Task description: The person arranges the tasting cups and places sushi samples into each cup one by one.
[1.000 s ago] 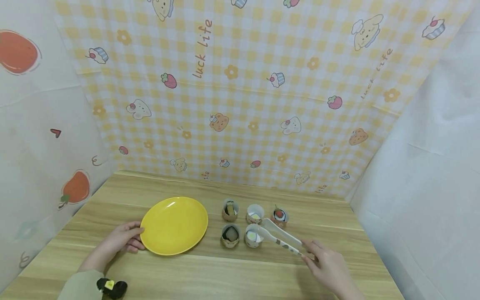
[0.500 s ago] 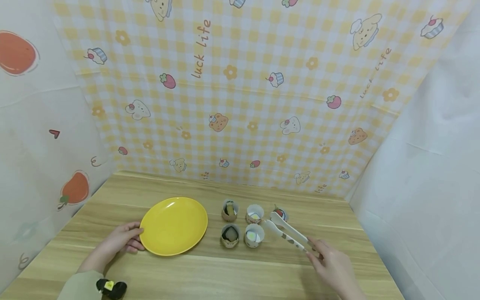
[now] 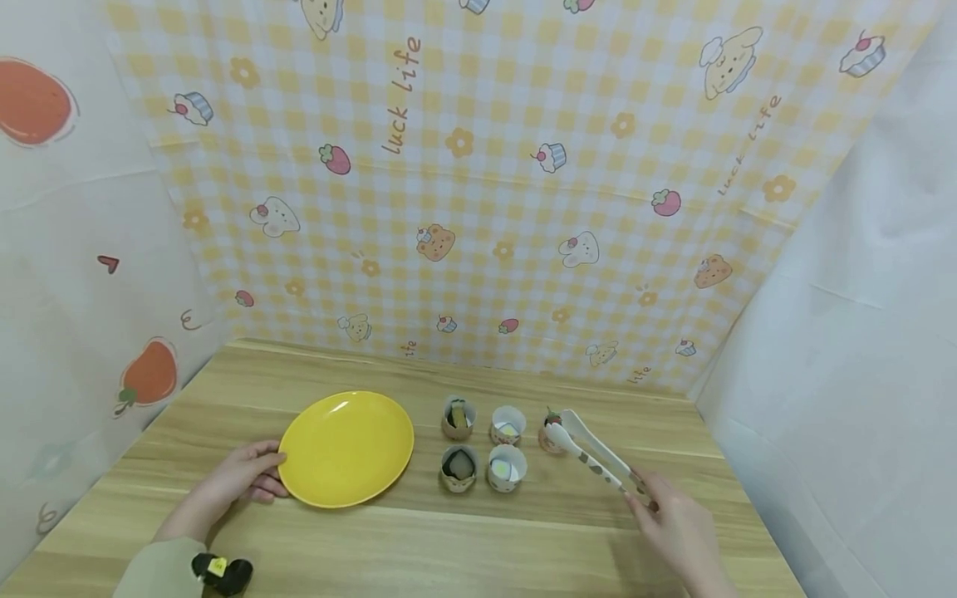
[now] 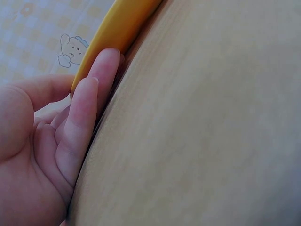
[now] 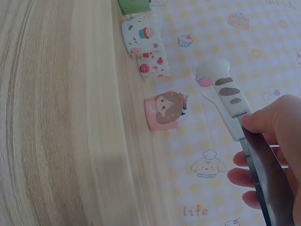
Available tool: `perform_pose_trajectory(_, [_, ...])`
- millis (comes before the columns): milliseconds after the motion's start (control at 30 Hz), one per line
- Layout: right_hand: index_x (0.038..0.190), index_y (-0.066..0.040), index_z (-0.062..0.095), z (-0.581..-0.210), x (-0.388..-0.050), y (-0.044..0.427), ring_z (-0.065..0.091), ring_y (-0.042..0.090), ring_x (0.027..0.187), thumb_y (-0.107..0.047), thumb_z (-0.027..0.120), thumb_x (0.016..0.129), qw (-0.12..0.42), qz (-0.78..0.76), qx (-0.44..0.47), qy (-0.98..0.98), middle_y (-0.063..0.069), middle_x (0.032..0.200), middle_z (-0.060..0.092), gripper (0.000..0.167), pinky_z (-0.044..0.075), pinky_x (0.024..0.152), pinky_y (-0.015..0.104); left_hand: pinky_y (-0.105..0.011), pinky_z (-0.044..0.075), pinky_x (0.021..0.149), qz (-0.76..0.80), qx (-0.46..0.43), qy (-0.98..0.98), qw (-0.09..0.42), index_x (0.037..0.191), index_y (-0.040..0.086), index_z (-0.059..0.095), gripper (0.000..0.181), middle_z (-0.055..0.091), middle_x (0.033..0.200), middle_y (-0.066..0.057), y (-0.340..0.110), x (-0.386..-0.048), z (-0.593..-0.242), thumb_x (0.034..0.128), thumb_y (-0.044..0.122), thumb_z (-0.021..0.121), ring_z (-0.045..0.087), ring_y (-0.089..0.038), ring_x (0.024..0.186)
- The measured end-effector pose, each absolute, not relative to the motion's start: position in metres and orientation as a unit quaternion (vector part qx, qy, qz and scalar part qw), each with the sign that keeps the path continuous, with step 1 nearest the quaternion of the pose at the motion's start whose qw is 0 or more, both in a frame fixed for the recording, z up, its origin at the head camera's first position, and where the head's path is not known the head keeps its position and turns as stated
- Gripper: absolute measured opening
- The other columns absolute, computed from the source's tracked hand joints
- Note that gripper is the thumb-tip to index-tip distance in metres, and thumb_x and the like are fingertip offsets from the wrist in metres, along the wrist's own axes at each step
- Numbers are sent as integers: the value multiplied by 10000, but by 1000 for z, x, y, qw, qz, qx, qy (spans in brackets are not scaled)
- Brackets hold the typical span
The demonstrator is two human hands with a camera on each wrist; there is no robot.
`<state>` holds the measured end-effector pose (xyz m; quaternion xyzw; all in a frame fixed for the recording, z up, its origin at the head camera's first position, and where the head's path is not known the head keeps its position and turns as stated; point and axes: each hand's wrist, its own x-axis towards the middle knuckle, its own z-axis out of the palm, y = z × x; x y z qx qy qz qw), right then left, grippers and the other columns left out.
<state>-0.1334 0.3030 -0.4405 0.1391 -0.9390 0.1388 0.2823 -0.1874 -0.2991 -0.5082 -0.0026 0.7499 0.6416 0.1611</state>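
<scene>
My left hand [image 3: 250, 475] pinches the left rim of a yellow plate [image 3: 345, 450], thumb at the rim and fingers under it in the left wrist view. My right hand [image 3: 679, 523] grips a pair of tongs [image 3: 594, 465] with white, brown-spotted tips and dark metal arms. Their tips stand slightly apart by a paper cup [image 3: 552, 440] with a red and green piece in it, covering part of it in the head view. In the right wrist view that pink cup [image 5: 161, 114] stands apart from the tongs, its dark and red contents just showing over the rim.
Left of that cup stand several more paper cups: two with pale, yellow-centred pieces [image 3: 508, 430], one with a dark and grey piece [image 3: 459, 467], one with a dark and yellow piece [image 3: 458, 417]. A checked cloth [image 3: 463, 274] hangs behind the wooden table [image 3: 419, 548].
My right hand has moved the tongs rightward, from over the front pale-filled cup to the cup with the red piece. The left hand and plate have stayed in place.
</scene>
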Motion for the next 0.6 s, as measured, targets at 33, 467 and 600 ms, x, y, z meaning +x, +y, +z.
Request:
perform_pose_trajectory(33, [1068, -30, 692, -441, -134, 304, 449, -18, 522, -83, 835, 699, 283, 140, 135, -939, -35, 737, 631, 399, 341, 394, 172, -329, 570, 602, 640, -3, 751, 161, 1369, -235, 146, 622, 664, 796, -106, -299, -187, -508, 1013, 173, 451, 679, -242, 693])
perform_pose_trajectory(467, [1109, 4, 667, -445, -137, 317, 612, 197, 575, -107, 798, 736, 287, 157, 83, -941, 136, 835, 690, 410, 452, 435, 322, -334, 571, 611, 631, -12, 758, 162, 1382, -231, 142, 627, 663, 806, -112, -298, -186, -505, 1017, 177, 449, 679, -248, 704])
perform_pose_trajectory(600, [1114, 7, 661, -448, -138, 320, 630, 243, 586, -119, 790, 744, 284, 159, 61, -943, 154, 826, 686, 412, 452, 434, 357, -336, 571, 606, 633, -14, 757, 160, 1380, -228, 150, 619, 662, 798, -109, -298, -187, -507, 1017, 176, 449, 678, -247, 696])
